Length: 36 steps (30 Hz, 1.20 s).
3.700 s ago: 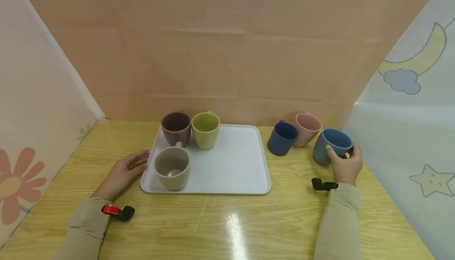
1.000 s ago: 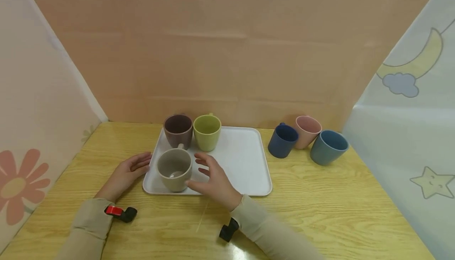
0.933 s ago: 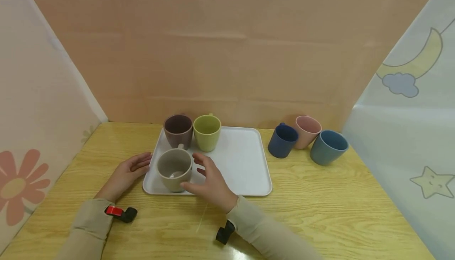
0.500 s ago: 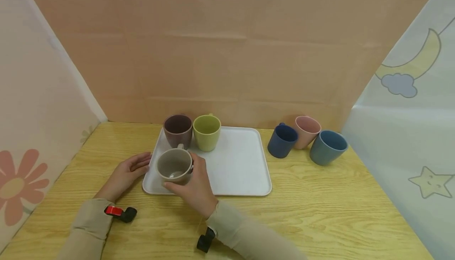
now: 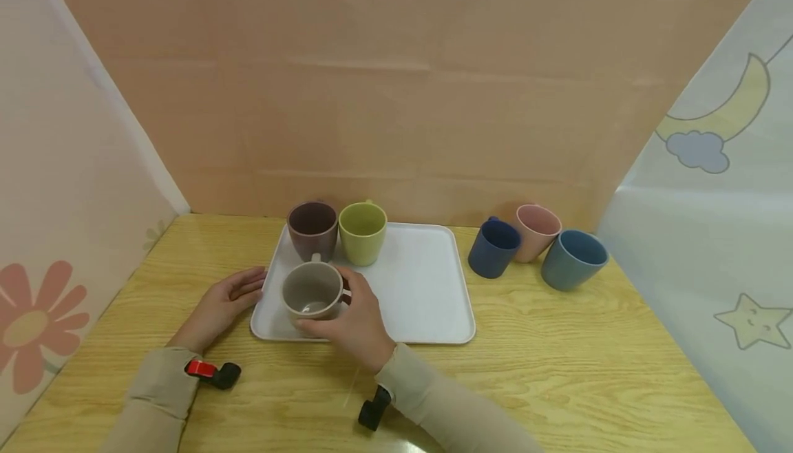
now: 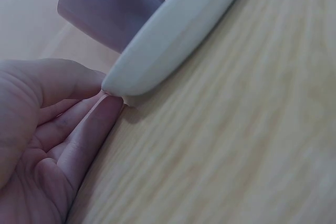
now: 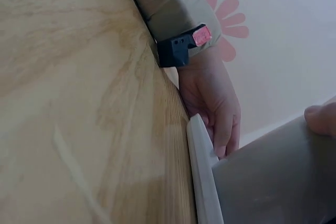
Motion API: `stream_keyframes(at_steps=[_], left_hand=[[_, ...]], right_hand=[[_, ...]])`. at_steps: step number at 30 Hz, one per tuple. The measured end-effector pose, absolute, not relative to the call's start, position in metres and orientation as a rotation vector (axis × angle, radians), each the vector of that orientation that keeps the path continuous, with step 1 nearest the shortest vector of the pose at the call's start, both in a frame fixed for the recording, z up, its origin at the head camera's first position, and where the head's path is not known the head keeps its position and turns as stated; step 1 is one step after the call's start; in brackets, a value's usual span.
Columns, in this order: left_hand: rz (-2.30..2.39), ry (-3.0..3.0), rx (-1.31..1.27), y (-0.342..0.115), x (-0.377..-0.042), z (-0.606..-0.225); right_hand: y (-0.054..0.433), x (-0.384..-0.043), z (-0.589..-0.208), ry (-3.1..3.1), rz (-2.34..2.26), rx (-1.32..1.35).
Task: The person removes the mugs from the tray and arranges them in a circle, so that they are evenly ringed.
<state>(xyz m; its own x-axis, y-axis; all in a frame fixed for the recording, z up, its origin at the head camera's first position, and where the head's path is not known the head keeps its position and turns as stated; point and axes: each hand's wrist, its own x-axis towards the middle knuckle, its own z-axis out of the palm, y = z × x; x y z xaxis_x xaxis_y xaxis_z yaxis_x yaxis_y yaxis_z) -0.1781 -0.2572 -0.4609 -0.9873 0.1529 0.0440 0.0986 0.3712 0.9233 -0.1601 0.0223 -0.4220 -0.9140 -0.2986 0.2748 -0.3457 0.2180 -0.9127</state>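
In the head view a greyish-beige mug point(image 5: 312, 291) stands over the front left of the white tray point(image 5: 421, 301). My right hand point(image 5: 356, 319) grips it from the right, thumb across the near side and fingers round the far side. The mug's handle points to the back. In the right wrist view the mug's wall point(image 7: 273, 177) comes down close beside the tray's rim. My left hand point(image 5: 226, 301) is at the tray's left edge. The left wrist view shows its fingertips point(image 6: 113, 106) pinching the rim point(image 6: 157, 45) from above and below.
A plum mug point(image 5: 312, 233) and a yellow-green mug point(image 5: 363, 236) stand at the tray's back left. Right of the tray, on the wooden table point(image 5: 557, 370), are a dark blue mug point(image 5: 492, 253), a pink mug point(image 5: 535, 239) and a teal mug point(image 5: 571, 267). A brown backdrop point(image 5: 396, 95) rises behind.
My right hand let go of the teal mug, crossed left and took hold of the beige mug. The beige mug has since shifted slightly right. My left hand has stayed at the tray's edge.
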Motion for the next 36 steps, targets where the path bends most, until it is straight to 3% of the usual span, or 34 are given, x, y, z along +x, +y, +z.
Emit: stream_keyframes(at_steps=[28, 36], left_hand=[[1.677, 2.565, 0.185, -0.257, -0.181, -0.462], [1.706, 2.550, 0.194, -0.257, -0.180, -0.462]], right_hand=[[0.168, -0.164, -0.401, -2.260, 1.628, 0.817], [0.217, -0.167, -0.399, -2.330, 1.577, 0.632]])
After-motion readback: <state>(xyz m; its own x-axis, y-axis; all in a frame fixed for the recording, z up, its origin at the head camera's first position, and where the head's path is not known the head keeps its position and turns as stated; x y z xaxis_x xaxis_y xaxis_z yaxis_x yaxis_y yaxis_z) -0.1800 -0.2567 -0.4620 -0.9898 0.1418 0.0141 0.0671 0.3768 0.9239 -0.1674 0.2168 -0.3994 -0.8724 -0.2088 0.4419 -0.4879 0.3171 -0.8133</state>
